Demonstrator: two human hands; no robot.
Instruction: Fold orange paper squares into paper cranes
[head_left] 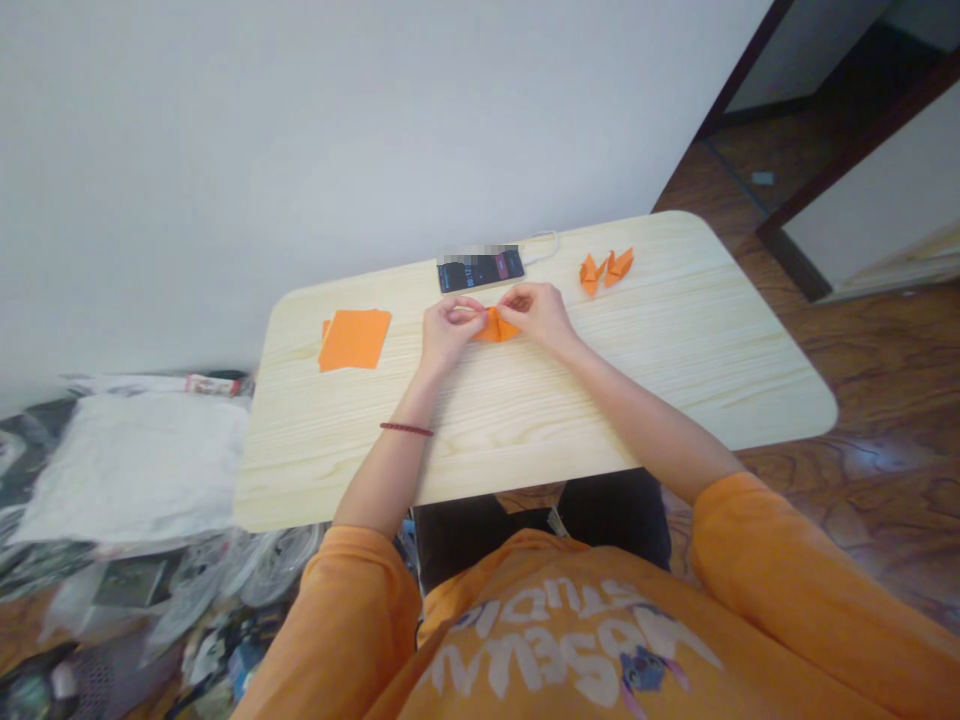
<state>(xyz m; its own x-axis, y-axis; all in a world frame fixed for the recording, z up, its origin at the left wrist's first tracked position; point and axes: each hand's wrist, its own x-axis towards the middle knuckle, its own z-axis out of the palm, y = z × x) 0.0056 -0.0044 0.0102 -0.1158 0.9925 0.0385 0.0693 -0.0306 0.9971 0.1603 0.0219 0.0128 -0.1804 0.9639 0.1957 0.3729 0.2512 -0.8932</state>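
A partly folded orange paper [496, 327] lies on the light wooden table [525, 420] near its far edge. My left hand [448, 332] pinches the paper's left end, fingers closed on it. My right hand [538, 312] pinches its right end the same way. A thin red band circles my left wrist. Most of the paper is covered by my fingers.
A stack of flat orange paper sheets [355, 338] lies to the left. Two finished folded orange paper pieces [606, 269] sit at the far right. A dark phone [481, 269] with a white cable lies just beyond my hands. Bags and clutter [127, 470] fill the floor at left.
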